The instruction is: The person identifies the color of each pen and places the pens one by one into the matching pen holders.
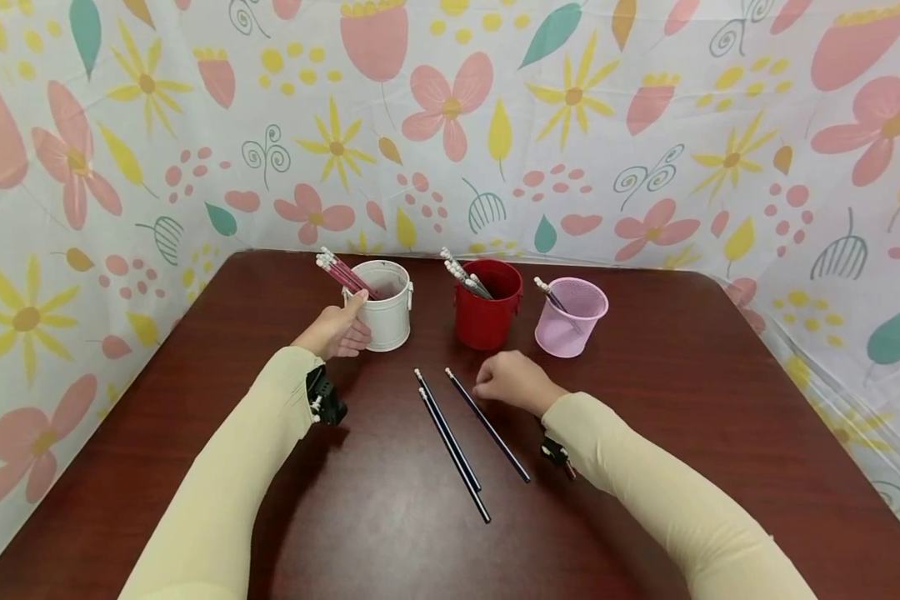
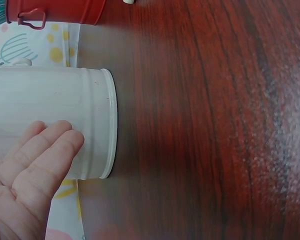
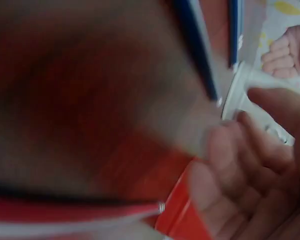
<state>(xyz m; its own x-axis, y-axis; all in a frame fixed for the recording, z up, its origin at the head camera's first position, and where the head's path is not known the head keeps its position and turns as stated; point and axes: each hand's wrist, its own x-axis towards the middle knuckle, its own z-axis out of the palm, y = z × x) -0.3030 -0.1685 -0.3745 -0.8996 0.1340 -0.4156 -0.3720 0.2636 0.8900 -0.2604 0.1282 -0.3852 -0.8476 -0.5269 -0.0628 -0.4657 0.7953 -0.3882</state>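
Observation:
My left hand (image 1: pixel 337 329) is at the side of a white bucket (image 1: pixel 390 323), thumb at the rim beside several pink pencils (image 1: pixel 337 268). In the left wrist view its fingers (image 2: pixel 50 155) lie straight along the bucket's wall. My right hand (image 1: pixel 520 382) hovers in front of a red bucket (image 1: pixel 486 321), fingers loosely bent with nothing between them in the right wrist view. Left of it, three dark blue pencils lie on the table, the nearest being one pencil (image 1: pixel 488 425). A red pencil (image 3: pixel 75 214) shows blurred in the right wrist view, mostly hidden under the right forearm in the head view.
Several grey-green pencils (image 1: pixel 461 273) lean in the red bucket. To its right, a pink mesh cup (image 1: pixel 566 335) holds dark pencils (image 1: pixel 551 295). All three containers stand in a row toward the back of the brown table (image 1: pixel 645 367). A flowered cloth (image 1: pixel 450 183) hangs behind.

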